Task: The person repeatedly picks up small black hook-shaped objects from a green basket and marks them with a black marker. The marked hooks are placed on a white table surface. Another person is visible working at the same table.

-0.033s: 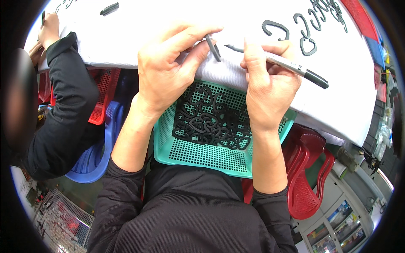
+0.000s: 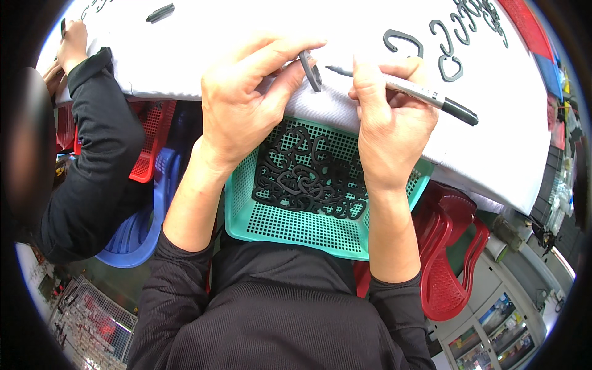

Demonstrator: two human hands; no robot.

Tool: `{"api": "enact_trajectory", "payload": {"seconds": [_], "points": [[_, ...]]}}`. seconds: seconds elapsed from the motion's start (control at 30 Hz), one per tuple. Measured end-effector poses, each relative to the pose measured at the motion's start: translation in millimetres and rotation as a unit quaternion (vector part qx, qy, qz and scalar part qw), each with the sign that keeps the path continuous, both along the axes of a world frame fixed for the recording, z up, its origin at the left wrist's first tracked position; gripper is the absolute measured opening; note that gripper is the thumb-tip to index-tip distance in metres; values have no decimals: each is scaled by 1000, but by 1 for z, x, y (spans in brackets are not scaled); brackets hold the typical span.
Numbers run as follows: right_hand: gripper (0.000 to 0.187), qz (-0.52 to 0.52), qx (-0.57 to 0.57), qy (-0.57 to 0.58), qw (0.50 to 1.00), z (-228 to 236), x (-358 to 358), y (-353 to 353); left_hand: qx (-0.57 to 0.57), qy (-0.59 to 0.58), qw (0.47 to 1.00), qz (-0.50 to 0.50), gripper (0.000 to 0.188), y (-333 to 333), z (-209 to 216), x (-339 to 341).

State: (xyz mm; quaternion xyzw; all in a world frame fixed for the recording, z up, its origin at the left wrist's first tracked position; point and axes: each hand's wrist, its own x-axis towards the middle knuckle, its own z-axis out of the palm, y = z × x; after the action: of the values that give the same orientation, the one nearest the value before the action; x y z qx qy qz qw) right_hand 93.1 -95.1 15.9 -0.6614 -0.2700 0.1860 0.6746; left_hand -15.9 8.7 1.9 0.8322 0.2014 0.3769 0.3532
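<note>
Between thumb and forefinger, my left hand [image 2: 243, 102] pinches a dark grey carabiner-shaped hook [image 2: 310, 72], seen nearly edge-on above the table's front edge. My right hand [image 2: 391, 117] grips a marker pen [image 2: 413, 91] with a grey barrel and a black end. Its dark tip points left at the hook, with a small gap between them. Below both hands, a green plastic basket [image 2: 296, 239] holds a heap of black hooks [image 2: 308, 179] of the same sort.
On the white-covered table [image 2: 493, 135], several loose hooks [image 2: 441, 37] lie at the far right. A black pen cap [image 2: 160, 13] lies at the far left. A co-worker's sleeved arm [image 2: 105, 123] is at the left, near a blue chair [image 2: 139, 234]. A dark red chair [image 2: 444, 259] stands at the right.
The marker and my right hand have shifted slightly left, toward the hook. The hook has turned a little in my left fingers, showing more of its loop.
</note>
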Motion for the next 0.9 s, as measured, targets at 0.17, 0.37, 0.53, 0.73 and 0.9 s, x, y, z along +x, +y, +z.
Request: {"api": "enact_trajectory", "payload": {"seconds": [0.17, 0.37, 0.53, 0.73, 0.9], "points": [[13, 10, -26, -21, 999, 1, 0, 3, 2, -3, 1000, -6, 30, 1, -1, -1], [13, 17, -38, -19, 999, 0, 1, 1, -4, 0, 1000, -5, 31, 0, -1, -1], [15, 15, -34, -24, 999, -1, 0, 3, -5, -1, 1000, -3, 30, -1, -1, -1], [16, 3, -18, 12, 1000, 1, 0, -3, 20, 11, 1000, -2, 30, 1, 2, -2], [17, -114, 48, -80, 989, 3, 30, -12, -9, 91, 989, -117, 34, -11, 32, -17]]}}
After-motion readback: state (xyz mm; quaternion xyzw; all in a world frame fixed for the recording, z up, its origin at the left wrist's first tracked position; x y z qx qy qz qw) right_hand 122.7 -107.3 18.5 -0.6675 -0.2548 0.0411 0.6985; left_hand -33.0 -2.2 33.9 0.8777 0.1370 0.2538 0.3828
